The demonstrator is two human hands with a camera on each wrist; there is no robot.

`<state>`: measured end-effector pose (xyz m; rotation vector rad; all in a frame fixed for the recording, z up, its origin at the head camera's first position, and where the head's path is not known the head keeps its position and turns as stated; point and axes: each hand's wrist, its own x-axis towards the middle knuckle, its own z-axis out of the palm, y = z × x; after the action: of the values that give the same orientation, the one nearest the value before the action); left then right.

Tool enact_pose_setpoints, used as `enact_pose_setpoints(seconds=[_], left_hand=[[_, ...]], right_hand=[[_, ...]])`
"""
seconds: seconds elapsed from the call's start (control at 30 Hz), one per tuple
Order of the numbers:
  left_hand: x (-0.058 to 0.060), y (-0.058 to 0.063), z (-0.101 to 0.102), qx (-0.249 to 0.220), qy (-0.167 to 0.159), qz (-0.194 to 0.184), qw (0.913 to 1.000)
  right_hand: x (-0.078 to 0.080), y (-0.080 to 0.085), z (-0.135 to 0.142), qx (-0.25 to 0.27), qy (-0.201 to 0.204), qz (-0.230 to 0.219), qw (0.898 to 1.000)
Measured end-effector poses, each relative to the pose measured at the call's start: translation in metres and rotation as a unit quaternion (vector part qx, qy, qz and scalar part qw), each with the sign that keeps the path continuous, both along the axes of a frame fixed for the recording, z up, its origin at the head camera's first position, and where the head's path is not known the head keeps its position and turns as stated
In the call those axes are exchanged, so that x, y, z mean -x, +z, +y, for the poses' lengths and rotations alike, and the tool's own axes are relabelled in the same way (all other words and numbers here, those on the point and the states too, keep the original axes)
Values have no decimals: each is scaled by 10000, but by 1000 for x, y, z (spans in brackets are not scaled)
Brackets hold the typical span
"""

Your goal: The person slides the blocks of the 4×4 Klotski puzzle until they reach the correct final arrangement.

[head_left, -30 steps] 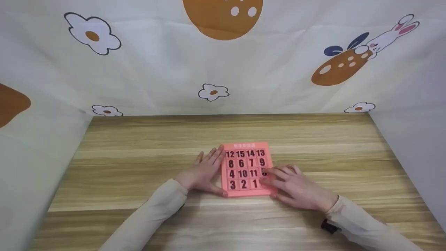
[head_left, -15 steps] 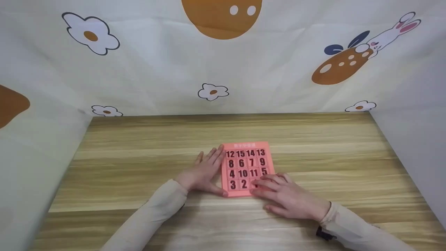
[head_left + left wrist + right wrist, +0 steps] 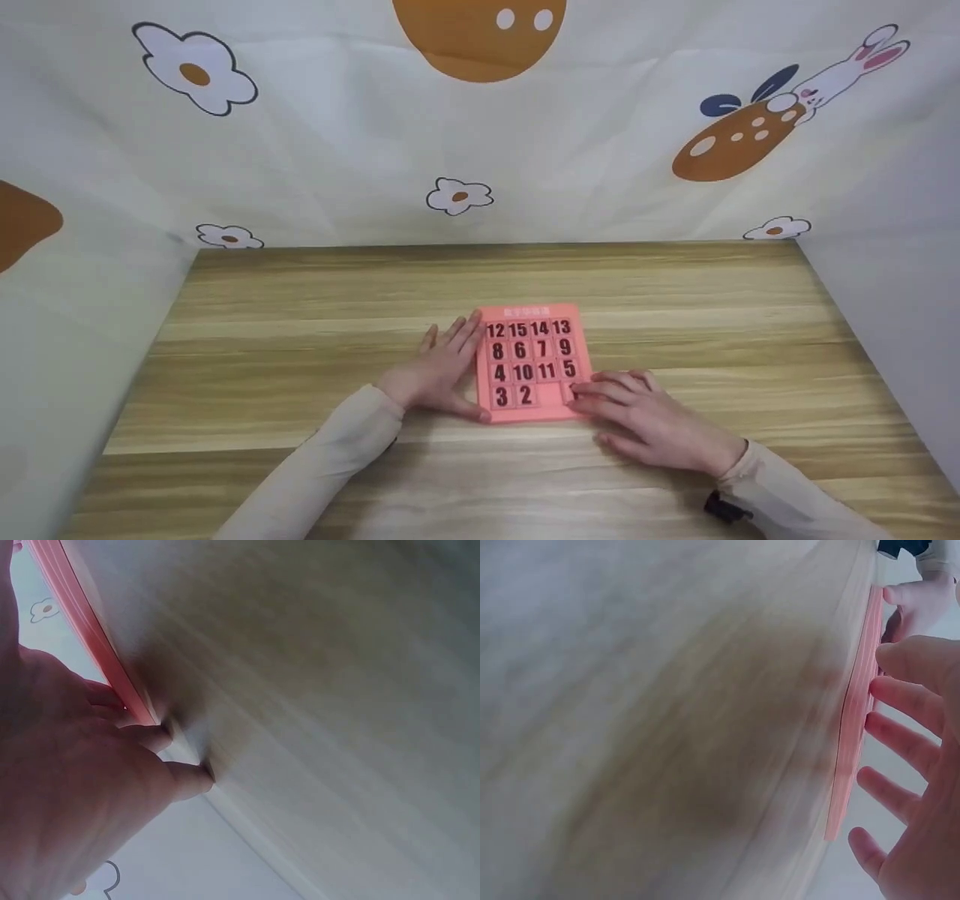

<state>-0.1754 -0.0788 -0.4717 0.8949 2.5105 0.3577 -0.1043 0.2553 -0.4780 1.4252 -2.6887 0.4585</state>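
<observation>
A pink number sliding puzzle (image 3: pixel 534 415) lies flat on the wooden table in the head view. Along its left side rests my left hand (image 3: pixel 436 375), fingers stretched up the edge and thumb at the lower left corner. The index and middle fingertips of my right hand (image 3: pixel 656 421) touch the number tile (image 3: pixel 568 394) in the bottom right corner, covering most of it. Left of that tile is a bare slot, beside tile 2 (image 3: pixel 526 395). Both wrist views show the puzzle's side edge, with the left hand (image 3: pixel 82 765) and the right hand (image 3: pixel 922 787) having extended fingers.
The wood-grain table (image 3: pixel 315 300) extends around the puzzle. A pale cloth (image 3: pixel 337 150) printed with flowers, a rabbit and orange shapes hangs behind it, and pale walls stand at both sides. Each forearm wears a light sleeve (image 3: pixel 330 450).
My right hand moved down and left onto tile 1, then back right. Tile 1 slid right into the bottom right corner, leaving a bare slot behind it. The left hand stayed still.
</observation>
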Motion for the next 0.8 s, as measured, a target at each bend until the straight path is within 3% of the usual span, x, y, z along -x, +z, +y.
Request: enact_pose_setpoints(seconds=[0.3,0.8], left_hand=[[-1,0,1,2,34,-12,10000],[1,-1,0,-24,8,42,10000]], right_hand=[[2,4,-12,13,61,-38,10000],[7,6,-55,-461,323,-185,9982]])
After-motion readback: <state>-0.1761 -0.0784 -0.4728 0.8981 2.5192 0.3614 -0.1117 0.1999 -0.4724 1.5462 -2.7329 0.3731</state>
